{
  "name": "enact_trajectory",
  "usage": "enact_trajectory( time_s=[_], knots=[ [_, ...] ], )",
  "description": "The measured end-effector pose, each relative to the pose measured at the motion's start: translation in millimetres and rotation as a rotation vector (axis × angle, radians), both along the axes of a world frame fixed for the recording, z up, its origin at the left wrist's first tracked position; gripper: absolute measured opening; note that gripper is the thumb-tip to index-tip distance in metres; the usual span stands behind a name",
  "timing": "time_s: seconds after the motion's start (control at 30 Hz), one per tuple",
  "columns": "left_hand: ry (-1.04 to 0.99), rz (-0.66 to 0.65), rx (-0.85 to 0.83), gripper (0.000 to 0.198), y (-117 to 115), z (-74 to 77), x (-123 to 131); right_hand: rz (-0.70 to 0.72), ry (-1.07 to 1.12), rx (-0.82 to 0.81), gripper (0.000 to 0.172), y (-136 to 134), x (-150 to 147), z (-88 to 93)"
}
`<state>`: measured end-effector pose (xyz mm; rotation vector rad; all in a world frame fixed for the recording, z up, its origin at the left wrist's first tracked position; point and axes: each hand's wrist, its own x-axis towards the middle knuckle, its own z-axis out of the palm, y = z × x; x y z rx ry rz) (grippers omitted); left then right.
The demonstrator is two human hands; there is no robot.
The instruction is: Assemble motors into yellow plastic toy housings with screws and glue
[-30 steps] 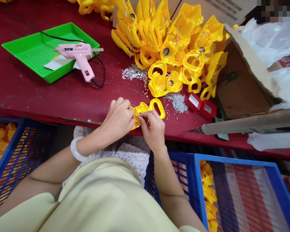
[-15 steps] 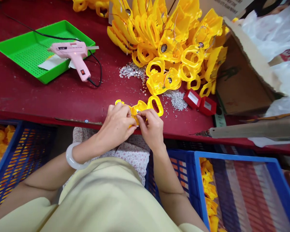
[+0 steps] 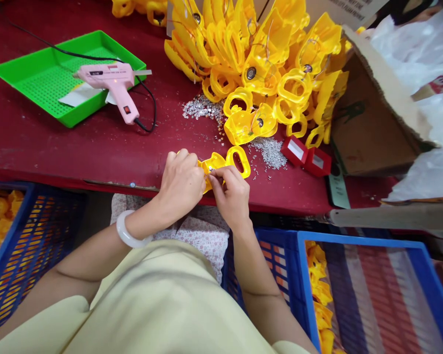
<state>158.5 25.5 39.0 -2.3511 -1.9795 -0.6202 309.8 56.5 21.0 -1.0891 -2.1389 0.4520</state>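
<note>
Pinching a moulded yellow plastic piece between them, the hands work close together just above the front edge of the dark red counter. The left hand curls its fingers around the near end of the piece, hiding most of that end, while the right hand brings thumb and forefinger together at its middle, where a tiny silvery bit shows; exactly what they grip there is too small to tell. Work this fine probably goes best with the left hand acting as a firm clamp and the right fingertips left free for small, controlled movements. The piece looks glossy and rigid, with an open oval loop at its far end. Beyond it, a heap of similar yellow pieces, some trailing thin wires and carrying round dark discs, rises from the counter, with gritty drifts of silver beads at its foot. A pink glue gun rests on a green perforated tray to the left, its black cord curving beside it, and two small red boxes sit to the right.
</note>
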Motion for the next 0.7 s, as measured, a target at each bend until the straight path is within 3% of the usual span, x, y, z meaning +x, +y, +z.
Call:
enact_trajectory(
  time_s=[0.33,0.7],
  knots=[
    [-0.015,0.052,-0.009,0.026,0.9,-0.2,4.9,0.021,0.011,0.071,0.014,2.7,2.4,-1.4],
    [-0.002,0.054,0.036,0.025,1.2,-1.3,5.3,0.04,-0.002,0.029,0.017,3.3,3.7,-3.0]
  ],
)
